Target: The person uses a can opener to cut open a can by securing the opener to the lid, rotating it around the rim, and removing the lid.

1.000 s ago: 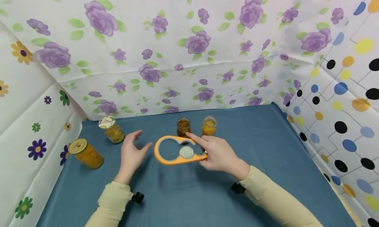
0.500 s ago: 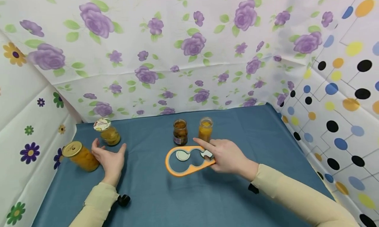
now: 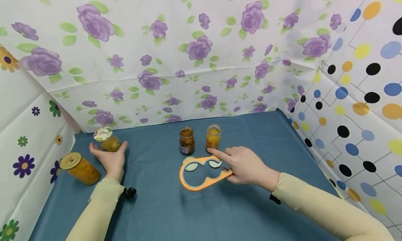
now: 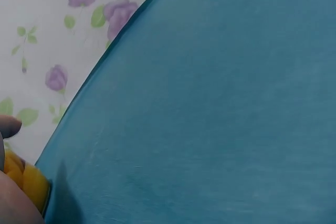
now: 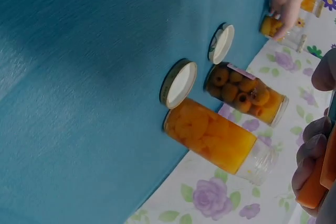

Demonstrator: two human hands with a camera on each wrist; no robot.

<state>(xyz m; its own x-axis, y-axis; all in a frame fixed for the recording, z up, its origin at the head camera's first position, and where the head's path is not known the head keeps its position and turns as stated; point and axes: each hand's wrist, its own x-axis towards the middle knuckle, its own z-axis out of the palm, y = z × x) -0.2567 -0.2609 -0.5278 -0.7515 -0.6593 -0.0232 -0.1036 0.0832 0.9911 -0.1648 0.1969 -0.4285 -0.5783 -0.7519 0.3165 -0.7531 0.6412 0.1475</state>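
Observation:
My right hand (image 3: 246,166) grips one end of an orange jar opener (image 3: 194,188) with a grey inner edge, held above the table. Its index finger stretches along the frame. Over at the left, my left hand (image 3: 110,160) reaches a small glass jar (image 3: 110,143) of yellowish-green contents with a patterned white lid. The thumb is on the right side of this jar and the fingers are spread on its left. Beside that hand leans in view a larger jar (image 3: 84,171) of orange fruit with a gold lid.
Two lidless jars stand toward the back: a brown jar (image 3: 187,141) with round contents and a yellow-orange jar (image 3: 213,138). In front of them lie two loose lids, a left lid (image 5: 221,43) and a right lid (image 5: 178,84). Patterned cloth walls (image 3: 150,59) enclose the blue table (image 3: 150,206).
My left hand has moved left and forward to the small patterned-lid jar. My right hand has drawn the jar opener right and nearer, away from the brown jar.

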